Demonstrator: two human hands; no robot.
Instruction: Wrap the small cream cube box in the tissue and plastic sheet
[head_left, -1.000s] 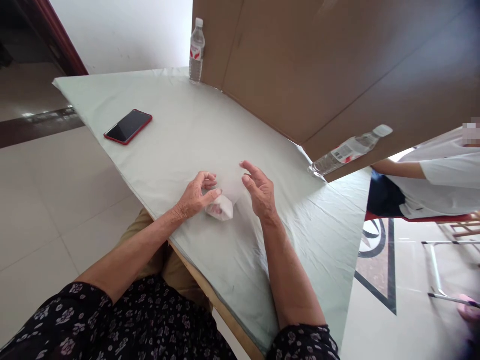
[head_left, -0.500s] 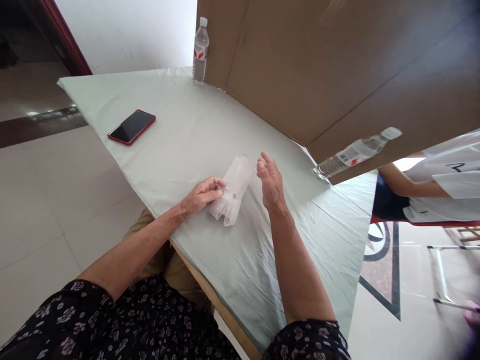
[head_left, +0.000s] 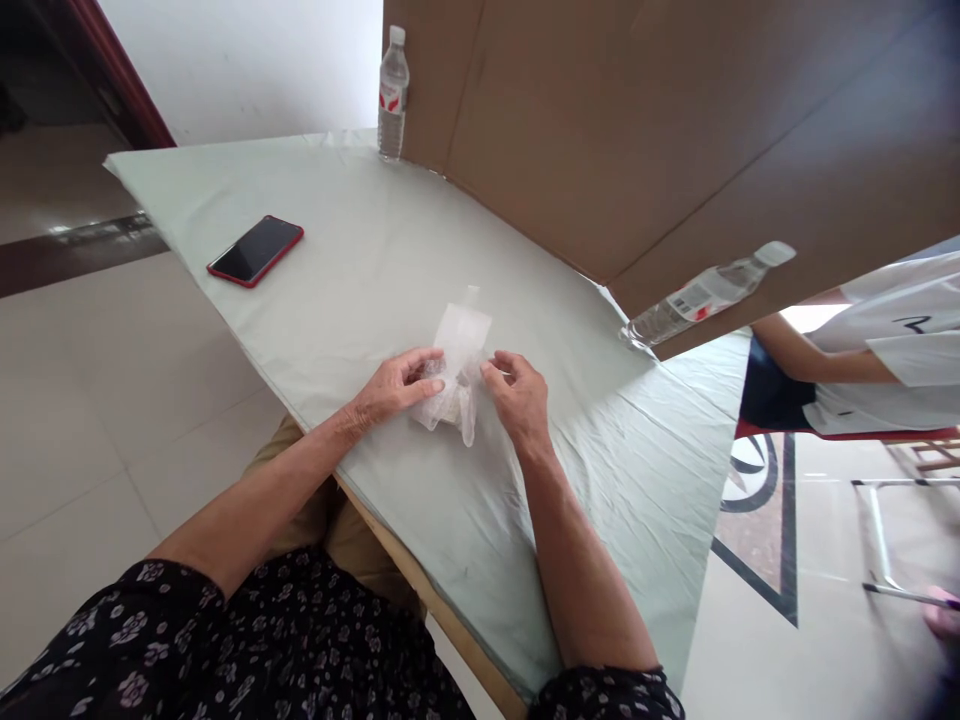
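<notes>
A crumpled, thin, translucent white plastic bag lies on the cloth-covered table between my hands. Its lower end splits into loose lobes, and a paler flat part stretches away from me. My left hand has its thumb and fingers closed on the bag's left edge. On the other side, my right hand is curled, with thumb and forefinger pinching at the bag's right edge. What the bag contains, if anything, cannot be made out.
A red-cased phone lies toward the table's left edge. One water bottle stands upright by a tall cardboard panel; another bottle appears slanted at the panel's right end. Beyond it sits a person in a white shirt.
My right hand has come in from the right, its fingers curling to the bag's edge. The bag has been shifted, its far part now standing out flatter. My left hand stays at its left edge.
</notes>
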